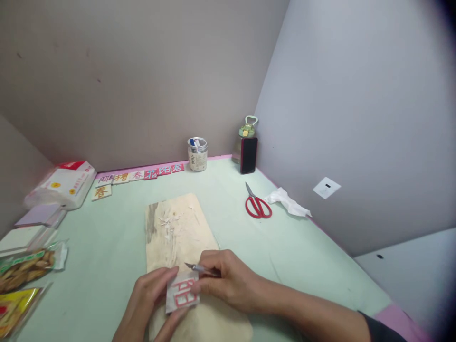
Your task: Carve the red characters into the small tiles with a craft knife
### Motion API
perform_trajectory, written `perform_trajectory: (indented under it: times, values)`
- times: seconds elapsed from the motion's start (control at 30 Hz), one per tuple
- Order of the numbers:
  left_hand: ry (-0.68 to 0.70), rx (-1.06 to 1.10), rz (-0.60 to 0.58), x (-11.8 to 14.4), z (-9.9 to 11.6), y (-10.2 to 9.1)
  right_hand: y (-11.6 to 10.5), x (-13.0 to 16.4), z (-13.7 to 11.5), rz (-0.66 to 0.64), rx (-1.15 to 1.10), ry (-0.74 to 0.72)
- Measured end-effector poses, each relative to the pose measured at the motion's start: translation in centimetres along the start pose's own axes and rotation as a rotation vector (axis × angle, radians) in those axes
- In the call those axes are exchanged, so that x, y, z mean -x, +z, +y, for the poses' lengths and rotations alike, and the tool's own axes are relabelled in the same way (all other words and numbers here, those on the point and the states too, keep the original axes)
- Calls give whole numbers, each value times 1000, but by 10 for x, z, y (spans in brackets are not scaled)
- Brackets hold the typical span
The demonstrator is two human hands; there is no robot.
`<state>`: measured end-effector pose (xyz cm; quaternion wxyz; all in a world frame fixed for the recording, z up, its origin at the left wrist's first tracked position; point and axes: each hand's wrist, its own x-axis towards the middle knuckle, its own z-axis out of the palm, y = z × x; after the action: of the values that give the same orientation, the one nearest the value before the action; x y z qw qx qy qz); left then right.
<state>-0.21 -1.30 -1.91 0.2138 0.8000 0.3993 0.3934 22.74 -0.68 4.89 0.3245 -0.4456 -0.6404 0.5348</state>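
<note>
Carving in progress at lower centre: left hand [147, 297] pinching the white block with red character [181, 294] on the wooden board [178, 232], right hand [228, 280] closed around a craft knife [199, 268], tip hovering at the block's upper edge. Needing steady, shallow pressure next.

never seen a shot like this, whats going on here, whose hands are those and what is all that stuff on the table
This is one picture from a camera worn on a person's head, looking down at their own bare hands. The left hand steadies a small white block marked with red lines. The right hand holds a thin craft knife over it. Both rest on a worn wooden board on a pale green table. Farther back lie red scissors, a jar, a phone leaning against a bottle, and a row of small lettered tiles. Snack bags sit at the left.
</note>
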Motion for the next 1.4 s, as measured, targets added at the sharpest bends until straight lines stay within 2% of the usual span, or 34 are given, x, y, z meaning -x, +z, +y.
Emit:
perform_trajectory:
  times: [0.2, 0.43, 0.53, 0.6, 0.67, 0.7, 0.8, 0.83, 0.87, 0.9, 0.97, 1.0, 1.03, 1.07, 1.2, 1.23, 1.33, 1.4]
  values:
    - [2, -71, -7, -2, -1, -4, -4, -1, -1, -26, 69, -50]
    - [-12, -51, -20, -4, 2, -3, 1, 0, 9, 77, 277, -123]
    - [-43, -14, -13, -5, 0, -7, -3, -2, 11, 146, 258, -126]
    - [-81, 12, -2, -6, -4, -12, -11, -1, 8, 165, 174, -72]
    - [-152, 44, 23, -7, -9, -17, -22, 2, 3, 62, 22, 31]
    - [-199, 65, 53, -8, -11, -19, -27, 5, 0, -70, -74, 92]
    - [-375, 164, 178, -12, -12, -24, -33, 9, -7, -618, -305, 300]
    - [-432, 205, 209, -14, -12, -24, -31, 8, -7, -737, -340, 343]
    - [-483, 246, 228, -15, -10, -24, -29, 6, -5, -767, -372, 351]
    - [-525, 284, 233, -16, -9, -24, -25, 4, -3, -697, -399, 318]
    - [-580, 336, 226, -17, -7, -23, -20, -2, 3, -307, -402, 154]
    - [-598, 349, 218, -17, -6, -23, -19, -5, 6, -156, -376, 103]
    - [-609, 355, 210, -17, -5, -23, -18, -6, 8, -79, -401, 80]
    - [-614, 358, 203, -17, -4, -23, -18, -7, 9, -78, -450, 80]
    - [-617, 370, 194, -16, -2, -23, -16, -6, 7, -485, -587, 154]
    - [-616, 373, 193, -16, -2, -23, -15, -6, 7, -488, -554, 141]
    - [-595, 378, 168, -14, -5, -23, -15, -6, 9, -116, -423, 90]
    - [-552, 377, 130, -12, -9, -23, -20, -7, 10, 42, -316, 102]
